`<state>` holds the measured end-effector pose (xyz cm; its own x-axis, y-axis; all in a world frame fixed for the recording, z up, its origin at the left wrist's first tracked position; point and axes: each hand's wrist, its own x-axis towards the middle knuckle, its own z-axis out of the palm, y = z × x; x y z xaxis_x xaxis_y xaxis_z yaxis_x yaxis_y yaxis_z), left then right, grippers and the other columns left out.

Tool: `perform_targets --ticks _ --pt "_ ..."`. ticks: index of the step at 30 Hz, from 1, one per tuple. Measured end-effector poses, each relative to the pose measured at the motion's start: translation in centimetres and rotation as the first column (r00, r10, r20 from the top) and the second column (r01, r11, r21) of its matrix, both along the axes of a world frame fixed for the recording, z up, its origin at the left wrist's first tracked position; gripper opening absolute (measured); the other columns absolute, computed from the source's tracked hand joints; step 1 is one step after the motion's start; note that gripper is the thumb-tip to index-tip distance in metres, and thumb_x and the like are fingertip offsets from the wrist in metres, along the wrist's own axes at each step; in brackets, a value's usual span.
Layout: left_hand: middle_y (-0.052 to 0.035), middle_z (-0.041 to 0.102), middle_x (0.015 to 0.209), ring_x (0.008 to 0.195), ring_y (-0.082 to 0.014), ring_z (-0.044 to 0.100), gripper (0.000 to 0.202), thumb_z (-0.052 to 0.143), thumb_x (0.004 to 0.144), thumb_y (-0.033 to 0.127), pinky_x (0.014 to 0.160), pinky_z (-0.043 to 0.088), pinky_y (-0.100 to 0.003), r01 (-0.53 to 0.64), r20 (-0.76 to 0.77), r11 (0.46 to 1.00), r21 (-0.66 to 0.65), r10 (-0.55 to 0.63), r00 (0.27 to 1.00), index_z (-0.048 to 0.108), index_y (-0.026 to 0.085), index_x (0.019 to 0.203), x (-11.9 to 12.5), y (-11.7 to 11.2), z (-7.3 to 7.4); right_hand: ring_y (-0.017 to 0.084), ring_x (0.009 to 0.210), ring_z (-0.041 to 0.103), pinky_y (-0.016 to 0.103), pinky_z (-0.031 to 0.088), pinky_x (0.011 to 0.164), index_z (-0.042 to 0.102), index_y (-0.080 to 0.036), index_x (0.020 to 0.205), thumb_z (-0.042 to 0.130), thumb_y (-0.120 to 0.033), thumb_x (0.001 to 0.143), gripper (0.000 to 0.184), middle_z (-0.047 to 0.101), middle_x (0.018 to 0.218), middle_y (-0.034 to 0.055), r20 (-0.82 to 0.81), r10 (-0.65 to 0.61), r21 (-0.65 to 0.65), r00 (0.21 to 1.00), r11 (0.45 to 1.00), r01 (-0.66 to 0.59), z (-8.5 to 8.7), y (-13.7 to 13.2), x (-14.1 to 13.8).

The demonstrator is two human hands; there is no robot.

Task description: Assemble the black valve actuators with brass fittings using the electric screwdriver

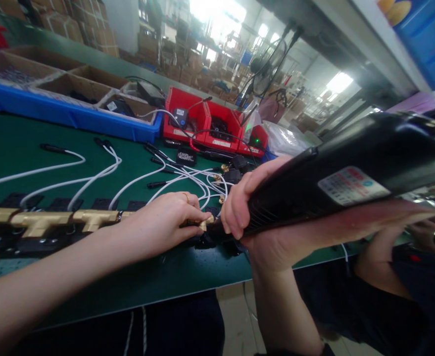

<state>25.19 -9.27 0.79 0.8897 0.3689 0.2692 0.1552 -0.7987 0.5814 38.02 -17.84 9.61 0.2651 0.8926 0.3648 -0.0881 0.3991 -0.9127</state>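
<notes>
Black tool (289, 195) in right hand (271, 249), label (353, 186) illegible

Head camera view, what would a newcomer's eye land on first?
Probably the big black tool with a white label, slanting across the right side in the right hand. Then the brass-colored fittings lined up at lower left. Behind, near the picture's middle, three bright red bins stand side by side.

Black tool (287, 198) at three o'clock, its label (353, 185) white with red print, now gold fittings (39, 221) at nine, white cables (120, 159) tipped black, green worktop (195, 279) at six, and red bins (202, 116) at twelve!
</notes>
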Motion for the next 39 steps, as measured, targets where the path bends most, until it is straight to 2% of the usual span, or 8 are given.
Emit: perform_targets --ticks 7,12,16,20,26,32,36,39 --pt "-0.0033 0.075 0.091 0.086 -0.0190 0.070 0.018 0.065 0.095 0.024 0.079 0.054 -0.026 -0.011 -0.022 1.000 -0.008 0.011 1.000 0.083 0.027 0.096 0.0 -0.4 0.0 0.015 0.027 0.042 0.027 0.030 0.029 0.063 -0.022 0.049 0.059 -0.099 0.061 0.078 0.049 0.034 0.0022 -0.036 0.004 0.014 0.999 1.000 -0.003 -0.7 0.2 0.2" --pt "-0.0030 0.074 0.092 0.087 -0.0196 0.070 0.019 0.070 0.090 0.018 0.076 0.053 -0.026 -0.025 -0.075 1.000 0.015 0.026 0.997 0.082 0.025 0.102 0.2 -0.3 0.2 0.015 0.028 0.045 0.026 0.032 0.028 0.065 -0.020 0.060 0.070 -0.089 0.065 0.069 0.051 0.039 -0.0017 -0.105 0.001 0.064 0.995 0.998 0.006 0.1 -0.6 0.7" --pt "-0.0030 0.076 0.091 0.086 -0.0198 0.071 0.018 0.066 0.095 0.023 0.077 0.051 -0.027 -0.062 -0.061 0.997 0.049 0.065 0.996 0.083 0.026 0.101 -0.1 0.0 0.7 0.016 0.027 0.044 0.027 0.030 0.028 0.056 -0.022 0.060 0.060 -0.084 0.080 0.065 0.048 0.038 -0.0030 -0.186 -0.024 0.039 0.982 0.999 0.031 1.2 -1.1 -0.1" --pt "-0.0018 0.076 0.083 0.078 -0.0179 0.070 0.021 0.065 0.095 0.022 0.073 0.051 -0.026 -0.074 -0.050 0.996 0.045 0.076 0.996 0.083 0.026 0.085 0.1 0.2 0.5 0.018 0.028 0.048 0.030 0.033 0.030 0.055 -0.023 0.058 0.058 -0.092 0.073 0.070 0.048 0.042 -0.0026 -0.104 0.012 -0.046 0.995 0.999 -0.017 1.4 -0.8 -1.0" --pt "-0.0011 0.077 0.082 0.078 -0.0179 0.071 0.020 0.065 0.088 0.014 0.072 0.051 -0.024 -0.091 -0.049 0.996 0.020 0.092 0.995 0.082 0.024 0.083 0.7 0.2 0.3 0.018 0.031 0.047 0.032 0.036 0.035 0.066 -0.022 0.054 0.042 -0.094 0.082 0.081 0.052 0.039 0.0044 0.042 -0.004 0.066 0.999 0.998 0.002 1.2 0.1 -1.9" --pt "-0.0007 0.079 0.081 0.075 -0.0162 0.070 0.022 0.064 0.086 0.010 0.067 0.047 -0.022 -0.087 -0.071 0.996 -0.020 0.086 0.994 0.078 0.021 0.074 0.8 0.1 0.7 0.020 0.031 0.045 0.035 0.037 0.035 0.067 -0.025 0.055 0.031 -0.097 0.082 0.085 0.050 0.038 0.0049 0.075 0.014 0.030 0.997 0.999 -0.016 1.2 0.0 -2.0" --pt "-0.0001 0.077 0.074 0.067 -0.0149 0.067 0.022 0.063 0.085 0.012 0.062 0.044 -0.022 -0.104 -0.065 0.994 -0.034 0.101 0.993 0.078 0.022 0.071 1.0 0.3 0.5 0.020 0.032 0.048 0.036 0.042 0.038 0.068 -0.024 0.061 0.043 -0.094 0.082 0.077 0.053 0.042 0.0035 0.090 0.043 0.019 0.995 0.999 -0.045 0.8 -0.1 -1.7" --pt "0.0008 0.075 0.065 0.058 -0.0135 0.063 0.023 0.062 0.082 0.012 0.056 0.039 -0.022 -0.108 -0.072 0.993 -0.056 0.104 0.992 0.079 0.021 0.068 1.1 0.4 0.5 0.020 0.031 0.049 0.035 0.041 0.035 0.064 -0.023 0.059 0.054 -0.096 0.073 0.075 0.051 0.042 0.0012 0.056 0.090 -0.004 0.994 0.996 -0.090 0.4 0.1 -1.4"
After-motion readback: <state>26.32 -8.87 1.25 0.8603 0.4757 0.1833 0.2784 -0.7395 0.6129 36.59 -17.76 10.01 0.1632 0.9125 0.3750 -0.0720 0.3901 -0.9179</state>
